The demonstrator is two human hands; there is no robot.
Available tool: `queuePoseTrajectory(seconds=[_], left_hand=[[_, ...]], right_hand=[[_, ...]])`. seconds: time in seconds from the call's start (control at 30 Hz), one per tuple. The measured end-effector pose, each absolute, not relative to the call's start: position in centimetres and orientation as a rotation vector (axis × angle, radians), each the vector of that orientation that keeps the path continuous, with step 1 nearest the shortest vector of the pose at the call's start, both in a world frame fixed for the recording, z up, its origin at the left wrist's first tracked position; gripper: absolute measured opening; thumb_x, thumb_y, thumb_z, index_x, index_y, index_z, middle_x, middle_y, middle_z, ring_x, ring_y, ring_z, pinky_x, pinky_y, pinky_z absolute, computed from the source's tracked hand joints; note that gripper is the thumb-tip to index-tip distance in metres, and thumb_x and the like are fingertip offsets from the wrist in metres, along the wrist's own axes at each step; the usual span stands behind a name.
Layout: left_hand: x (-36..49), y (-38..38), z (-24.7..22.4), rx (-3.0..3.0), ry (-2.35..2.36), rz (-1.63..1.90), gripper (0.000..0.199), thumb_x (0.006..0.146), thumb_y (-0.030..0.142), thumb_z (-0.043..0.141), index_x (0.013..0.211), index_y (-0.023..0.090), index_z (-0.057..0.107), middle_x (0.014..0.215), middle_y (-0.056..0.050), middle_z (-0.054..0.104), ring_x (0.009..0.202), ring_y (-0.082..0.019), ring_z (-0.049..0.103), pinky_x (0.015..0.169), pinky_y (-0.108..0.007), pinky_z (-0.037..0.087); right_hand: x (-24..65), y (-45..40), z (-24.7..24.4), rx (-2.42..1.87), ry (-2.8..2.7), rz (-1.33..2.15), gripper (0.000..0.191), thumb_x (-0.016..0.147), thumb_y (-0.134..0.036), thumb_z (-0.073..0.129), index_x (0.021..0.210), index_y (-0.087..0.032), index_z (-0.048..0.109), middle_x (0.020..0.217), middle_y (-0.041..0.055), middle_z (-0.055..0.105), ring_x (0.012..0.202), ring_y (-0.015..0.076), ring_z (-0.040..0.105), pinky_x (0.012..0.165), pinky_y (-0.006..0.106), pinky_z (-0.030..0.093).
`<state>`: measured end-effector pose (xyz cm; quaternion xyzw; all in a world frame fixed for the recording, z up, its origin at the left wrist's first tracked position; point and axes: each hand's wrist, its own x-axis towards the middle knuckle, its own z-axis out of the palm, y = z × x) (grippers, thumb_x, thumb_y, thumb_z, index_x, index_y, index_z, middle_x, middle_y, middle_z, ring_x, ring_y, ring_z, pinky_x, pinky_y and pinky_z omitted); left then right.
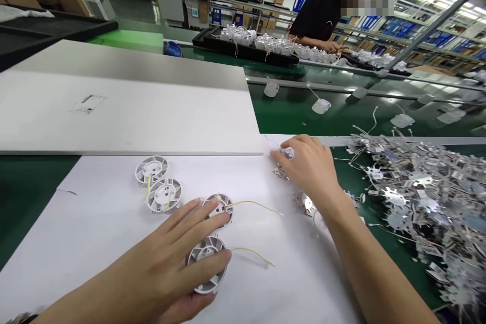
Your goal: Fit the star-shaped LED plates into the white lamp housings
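Note:
My left hand [178, 248] lies with spread fingers over two white round fan housings, an upper one [228, 201] and a lower one [214, 283]. A thin yellow wire trails right from each. Two more fan housings, one [152, 168] behind the other [165, 195], lie on the white sheet beyond that hand. My right hand [307, 164] is closed, thumb and fingers pinching a small shiny part [289, 153] with a thin wire; its exact kind is hard to see. Under my right wrist lie some metal plates [306, 203], partly hidden.
A large pile of silvery star-shaped plates with wires [425, 197] spreads at the right. A white board [132, 111] lies at the left. Beyond it, white plastic cups [321, 106] sit on the green conveyor. A person [319, 15] works across, near black trays [246, 53] of white parts.

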<state>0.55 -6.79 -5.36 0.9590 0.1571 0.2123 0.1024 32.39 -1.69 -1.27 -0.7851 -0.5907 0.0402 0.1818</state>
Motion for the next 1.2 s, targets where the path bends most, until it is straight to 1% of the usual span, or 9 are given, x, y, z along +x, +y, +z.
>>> queuePoseTrajectory(seconds=[0.13, 0.23, 0.43, 0.57, 0.8, 0.9, 1.0, 1.1, 1.2], left_hand=[[0.4, -6.7, -5.4, 2.813, 0.454, 0.614, 0.044, 0.097, 0.009, 0.058, 0.137, 0.025, 0.059, 0.163, -0.011, 0.057, 0.171, -0.022, 0.018, 0.141, -0.046, 0.008], [0.4, -6.4, -5.0, 2.794, 0.435, 0.634, 0.045, 0.094, 0.011, 0.063, 0.137, 0.025, 0.061, 0.161, -0.011, 0.06, 0.171, -0.019, 0.018, 0.141, -0.043, 0.007], [0.5, -6.1, -3.9, 2.771, 0.407, 0.765, 0.028, 0.106, 0.03, 0.067, 0.133, 0.024, 0.065, 0.155, -0.01, 0.067, 0.17, -0.015, 0.02, 0.138, -0.034, 0.009], [0.3, -6.6, -3.9, 2.6, 0.542, 0.821, 0.024, 0.115, 0.029, 0.051, 0.137, 0.026, 0.06, 0.159, -0.007, 0.061, 0.168, -0.011, 0.026, 0.138, -0.029, 0.017], [0.4, -6.9, -3.9, 2.58, 0.605, 0.806, 0.03, 0.11, 0.012, 0.05, 0.136, 0.026, 0.058, 0.15, -0.007, 0.062, 0.164, -0.01, 0.03, 0.136, -0.024, 0.023], [0.7, -7.2, -4.5, 2.523, 0.639, 0.85, 0.032, 0.11, 0.01, 0.047, 0.135, 0.027, 0.059, 0.149, -0.006, 0.063, 0.162, -0.013, 0.035, 0.137, -0.028, 0.023], [0.8, -7.4, -4.9, 2.426, 0.688, 0.9, 0.035, 0.109, 0.008, 0.048, 0.134, 0.028, 0.061, 0.151, -0.004, 0.062, 0.16, -0.014, 0.04, 0.137, -0.029, 0.025], [0.7, -7.7, -4.4, 2.218, 0.694, 0.937, 0.043, 0.108, 0.012, 0.057, 0.144, 0.035, 0.059, 0.155, 0.001, 0.061, 0.152, -0.013, 0.05, 0.131, -0.022, 0.035], [0.9, -8.5, -2.8, 1.768, 0.806, 0.93, 0.044, 0.111, 0.038, 0.066, 0.151, 0.052, 0.056, 0.152, 0.008, 0.065, 0.139, -0.013, 0.064, 0.115, -0.017, 0.052]], right_hand=[[33.3, -1.8, -1.8, -2.13, -1.625, 0.187, 0.016, 0.094, -0.019, 0.065, 0.084, -0.019, 0.076, 0.117, 0.0156, 0.078, 0.12, 0.0437, 0.066, 0.099, 0.055, 0.046], [34.1, -2.6, -1.3, -2.033, -1.54, 0.292, 0.021, 0.098, -0.033, 0.067, 0.084, -0.02, 0.076, 0.095, 0.0105, 0.079, 0.087, 0.0326, 0.072, 0.075, 0.043, 0.052], [33.3, -4.3, -0.1, -1.685, -1.401, 0.391, 0.028, 0.103, -0.045, 0.067, 0.091, -0.02, 0.073, 0.085, 0.0069, 0.077, 0.058, 0.0156, 0.057, 0.051, 0.027, 0.043], [30.8, -5.4, 0.0, -1.401, -1.406, 0.434, 0.019, 0.104, -0.033, 0.069, 0.088, -0.022, 0.069, 0.079, 0.0026, 0.075, 0.059, 0.0144, 0.06, 0.056, 0.025, 0.048], [32.5, -5.5, -1.1, -1.783, -1.652, -0.059, 0.013, 0.104, -0.031, 0.063, 0.095, -0.023, 0.069, 0.075, 0.0009, 0.074, 0.052, 0.0169, 0.058, 0.054, 0.03, 0.039], [34.0, -5.1, -1.1, -1.782, -1.569, -0.023, 0.011, 0.105, -0.031, 0.066, 0.098, -0.023, 0.07, 0.08, 0.0033, 0.076, 0.062, 0.021, 0.068, 0.057, 0.031, 0.047], [33.5, -5.2, -0.5, -1.444, -1.356, 0.24, 0.016, 0.11, -0.033, 0.07, 0.098, -0.024, 0.069, 0.083, 0.0016, 0.076, 0.069, 0.0186, 0.072, 0.062, 0.029, 0.059], [30.9, -6.0, 0.0, -0.972, -1.288, 0.776, 0.019, 0.114, -0.039, 0.072, 0.1, -0.026, 0.069, 0.085, -0.0034, 0.076, 0.072, 0.0126, 0.072, 0.069, 0.022, 0.063], [27.6, -7.3, 0.0, -0.654, -1.272, 1.316, 0.015, 0.119, -0.037, 0.063, 0.108, -0.028, 0.068, 0.092, -0.0052, 0.077, 0.083, 0.0097, 0.074, 0.08, 0.02, 0.064]])
